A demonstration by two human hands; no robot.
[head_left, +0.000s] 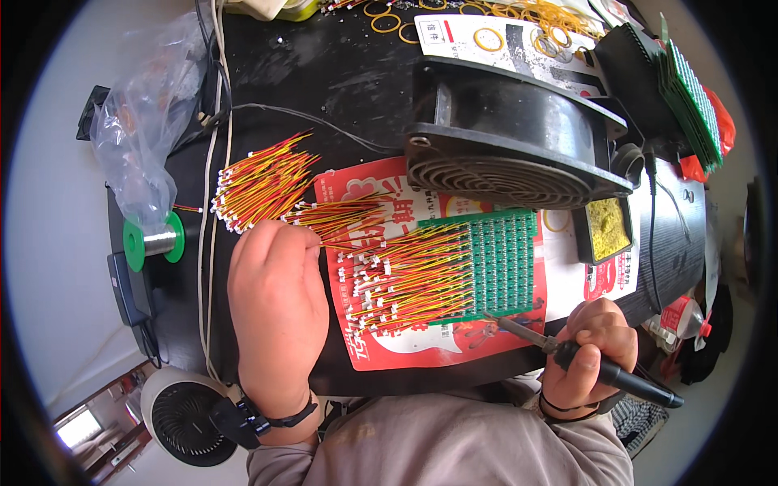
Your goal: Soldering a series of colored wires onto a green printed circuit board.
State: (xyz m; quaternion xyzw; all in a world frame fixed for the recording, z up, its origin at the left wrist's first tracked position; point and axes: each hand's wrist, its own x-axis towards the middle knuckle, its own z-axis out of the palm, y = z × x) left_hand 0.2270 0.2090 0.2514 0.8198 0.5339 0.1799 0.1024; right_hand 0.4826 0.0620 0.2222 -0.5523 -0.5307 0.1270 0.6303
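Wires (pixel 421 279) seem joined down most of the green circuit board (pixel 502 263), mid table (pixel 324 73); the loose pile (pixel 263 182) farther left likely awaits. Left hand (pixel 279 283) is pinched narrow, contents unclear; right hand (pixel 590 356) grips a soldering iron (pixel 640 385).

Black table (pixel 296 77), pale wall (pixel 53 243) at left, bright window (pixel 79 428) lower left

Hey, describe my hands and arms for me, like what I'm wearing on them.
Your left hand and right hand are gloveless. The left wrist wears a black strap with a chunky black device; the right, a thin dark band. Greyish-beige sleeves cover your forearms, stopping short of the wrists.
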